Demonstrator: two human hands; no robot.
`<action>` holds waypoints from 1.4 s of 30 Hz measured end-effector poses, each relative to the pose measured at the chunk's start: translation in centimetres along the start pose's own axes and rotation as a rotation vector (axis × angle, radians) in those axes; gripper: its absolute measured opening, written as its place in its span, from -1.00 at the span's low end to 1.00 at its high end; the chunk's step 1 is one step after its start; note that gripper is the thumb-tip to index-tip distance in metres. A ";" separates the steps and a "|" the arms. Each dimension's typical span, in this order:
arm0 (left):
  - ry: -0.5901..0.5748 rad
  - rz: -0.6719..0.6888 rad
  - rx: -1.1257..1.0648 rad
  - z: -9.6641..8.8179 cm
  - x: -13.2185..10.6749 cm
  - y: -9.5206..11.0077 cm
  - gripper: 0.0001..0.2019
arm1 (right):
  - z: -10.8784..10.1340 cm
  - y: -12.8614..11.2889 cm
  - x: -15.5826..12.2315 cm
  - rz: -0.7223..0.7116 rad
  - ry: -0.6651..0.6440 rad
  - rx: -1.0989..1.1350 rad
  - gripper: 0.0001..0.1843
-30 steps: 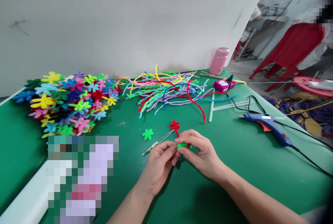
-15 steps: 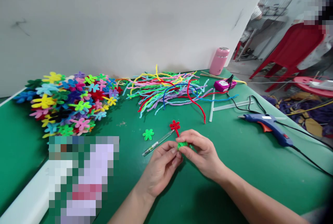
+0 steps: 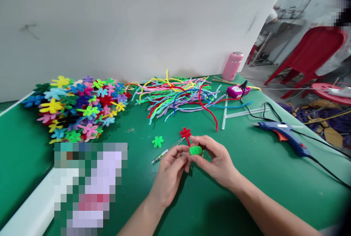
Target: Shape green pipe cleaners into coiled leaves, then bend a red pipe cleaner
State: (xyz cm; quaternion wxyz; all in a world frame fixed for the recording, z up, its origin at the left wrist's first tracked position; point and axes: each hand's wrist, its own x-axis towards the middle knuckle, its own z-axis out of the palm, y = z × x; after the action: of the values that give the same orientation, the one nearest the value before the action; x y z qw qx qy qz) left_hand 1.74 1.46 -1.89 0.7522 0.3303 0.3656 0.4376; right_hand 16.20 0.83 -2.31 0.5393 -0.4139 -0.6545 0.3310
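Both hands meet low over the green table [image 3: 246, 177]. My left hand [image 3: 170, 172] and my right hand [image 3: 215, 161] pinch a small bright green pipe-cleaner coil [image 3: 195, 150] between their fingertips. Just behind the fingers lie a red pipe-cleaner flower [image 3: 185, 133] and a clear pen [image 3: 167, 151]. A loose green flower [image 3: 157, 141] rests on the table to the left of them.
A heap of coloured pipe-cleaner flowers [image 3: 79, 108] fills the back left; loose pipe cleaners [image 3: 178, 95] lie at the back centre. A blue glue gun [image 3: 283, 136] with black cord lies right, clear glue sticks [image 3: 241, 113] nearby. A pink bottle [image 3: 232, 66] stands by the wall. A red chair [image 3: 309, 56] is beyond.
The green coil shows more clearly between the fingertips, held slightly higher. Both hands stay in the same place; the view has shifted a little.
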 end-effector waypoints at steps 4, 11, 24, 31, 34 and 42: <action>0.055 0.065 0.174 -0.1 -0.2 0.0 -0.92 | 0.1 0.3 0.0 -0.048 -0.036 -0.092 -0.49; 0.035 -0.016 0.003 -0.3 0.1 0.2 -0.91 | 0.2 -0.1 -0.1 0.022 -0.076 -0.027 -0.52; -0.041 -0.064 -0.122 -0.6 0.1 0.4 -0.87 | 0.6 0.0 0.1 0.454 -0.029 0.509 -0.62; -0.083 -0.086 -0.221 -0.6 0.0 0.4 -0.89 | 0.6 0.0 0.2 0.630 0.004 0.743 -0.65; -0.071 -0.093 -0.250 -0.6 0.1 0.4 -0.91 | 0.7 -0.1 0.2 0.690 0.022 0.829 -0.66; -0.076 -0.093 -0.224 -0.6 0.0 0.5 -0.91 | 0.8 -0.2 0.2 0.753 0.059 0.881 -0.67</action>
State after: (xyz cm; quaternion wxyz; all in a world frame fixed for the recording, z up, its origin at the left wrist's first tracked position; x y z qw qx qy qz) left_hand 1.02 1.77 -1.85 0.8173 0.2432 0.3004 0.4274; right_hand 15.37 0.98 -2.20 0.5238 -0.3635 -0.2474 0.7296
